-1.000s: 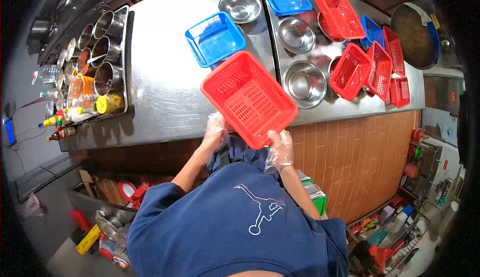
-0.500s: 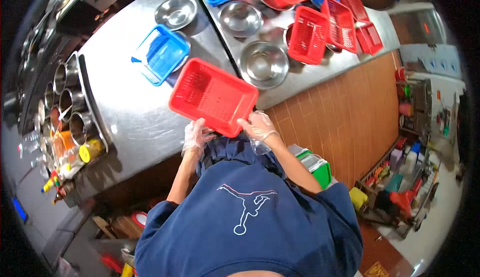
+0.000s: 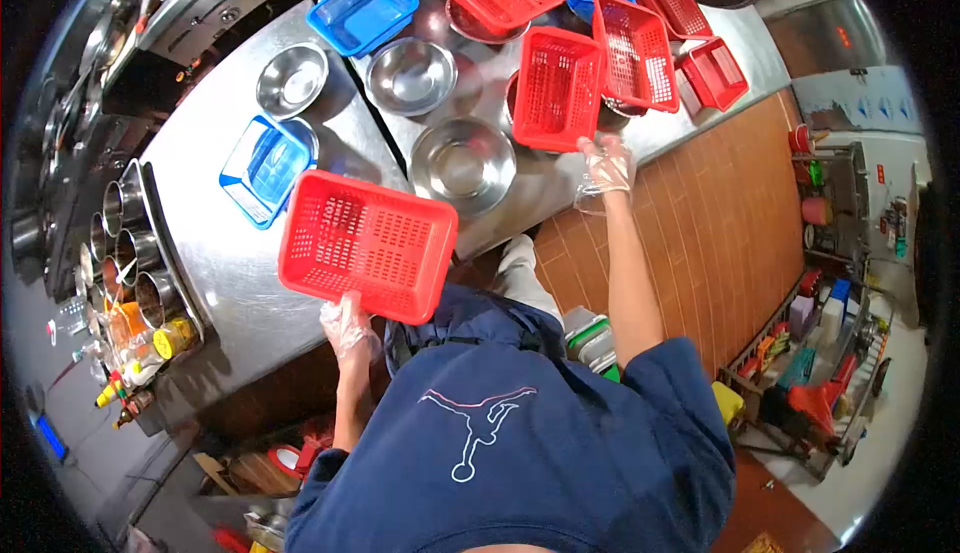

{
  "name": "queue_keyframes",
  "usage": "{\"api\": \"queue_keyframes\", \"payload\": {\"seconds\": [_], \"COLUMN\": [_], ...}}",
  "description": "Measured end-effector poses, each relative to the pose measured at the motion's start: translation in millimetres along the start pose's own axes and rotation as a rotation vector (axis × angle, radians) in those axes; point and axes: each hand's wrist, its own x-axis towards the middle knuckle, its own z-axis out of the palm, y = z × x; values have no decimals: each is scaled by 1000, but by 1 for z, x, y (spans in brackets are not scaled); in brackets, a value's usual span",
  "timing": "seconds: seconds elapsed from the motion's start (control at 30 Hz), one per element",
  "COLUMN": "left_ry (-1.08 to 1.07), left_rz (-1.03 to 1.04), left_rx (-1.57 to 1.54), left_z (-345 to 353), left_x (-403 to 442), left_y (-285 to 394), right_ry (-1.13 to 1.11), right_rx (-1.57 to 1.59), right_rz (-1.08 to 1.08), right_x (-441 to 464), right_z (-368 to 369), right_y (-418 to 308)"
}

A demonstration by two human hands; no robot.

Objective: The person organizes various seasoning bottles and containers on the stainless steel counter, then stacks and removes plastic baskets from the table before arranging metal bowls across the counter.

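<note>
My left hand (image 3: 350, 328), in a clear plastic glove, grips the near rim of a red perforated basket (image 3: 375, 243), which is tilted in front of my body. My gloved right hand (image 3: 608, 165) reaches to the near right corner of a second red basket (image 3: 558, 88). Its fingers are apart and seem to touch the rim; whether they grip is unclear. That basket rests over a steel bowl, mostly hidden beneath it. Another steel bowl (image 3: 462, 165) stands between the two baskets. A blue basket (image 3: 262, 175) lies behind the left one, partly over a bowl.
More red baskets (image 3: 635, 53) and blue baskets (image 3: 362, 13) stand on the steel table (image 3: 215, 283), with steel bowls (image 3: 410, 76) among them. Metal pots and bottles (image 3: 150, 298) line the left edge. A low rack of goods (image 3: 800, 373) stands on the right.
My right hand has let go of the red basket and moved right and forward to the second red basket. My left hand still holds the first one. The view has shifted to the right.
</note>
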Motion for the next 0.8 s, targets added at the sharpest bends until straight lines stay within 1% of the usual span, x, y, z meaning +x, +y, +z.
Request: {"api": "queue_keyframes", "payload": {"seconds": [0.03, 0.1, 0.13, 0.17, 0.2, 0.23, 0.3, 0.33, 0.37, 0.43, 0.47, 0.5, 0.53, 0.57, 0.6, 0.63, 0.67, 0.7, 0.73, 0.77, 0.8], "left_ry": [51, 130, 109, 89, 100, 155, 116, 115, 80, 132, 114, 91, 72, 49, 34, 13, -28, -73, -155, -159, -228], "left_rz": [-2, 4, 48, 98, 3, -4, -33, 95, -23, -53, -15, 23, -82, -77, 40, 154, 79, 3, 42, 44, 35], "left_rx": [-43, -88, -110, -132, -171, -28, -170, 44, -37, -49, -116, -181, 253, 301, 235, 173, 142, 109, 134, 121, 121], "left_z": [13, 42, 57, 71, 81, 79, 103, 80, 101, 143, 141, 136, 119, 122, 124, 125, 131, 135, 132, 134, 140], "left_x": [-3, -9, -11, -11, -9, -4, -6, 15, 6, -3, 4, 15, 31, 34, 45, 56, 61, 68, 85, 89, 90], "left_y": [3, 4, 2, 1, -1, -14, -8, -49, -20, 21, 15, 3, 1, 7, 0, -8, -2, 4, -8, -7, 1], "right_ry": [-8, -135, -206, -227, -240, -251, -195, -212, -233, -147, -280, -250, -254, -252, -258, -385, -499, -498, -552, -590, -639], "right_rx": [14, -80, -104, -89, -44, 3, 187, 234, 278, 334, 419, 348, 358, 365, 370, 743, 1098, 1093, 816, 535, 470], "right_rz": [-11, -50, -98, -117, -229, -339, -414, -400, -388, -432, -394, -587, -557, -525, -538, -257, 56, 58, -110, -276, -485], "right_x": [13, 33, 40, 44, 45, 46, 46, 43, 39, 35, 38, 43, 42, 43, 41, 36, 30, 30, 35, 40, 30], "right_z": [5, 10, 14, 15, 16, 18, 24, 13, 0, 6, -21, -26, -46, -70, -80, -88, -91, -86, -79, -75, -98], "right_y": [8, 9, 13, 16, 19, 21, 27, 20, 12, 30, 18, 28, 19, 7, -1, -7, -10, -7, 1, 3, -35]}}
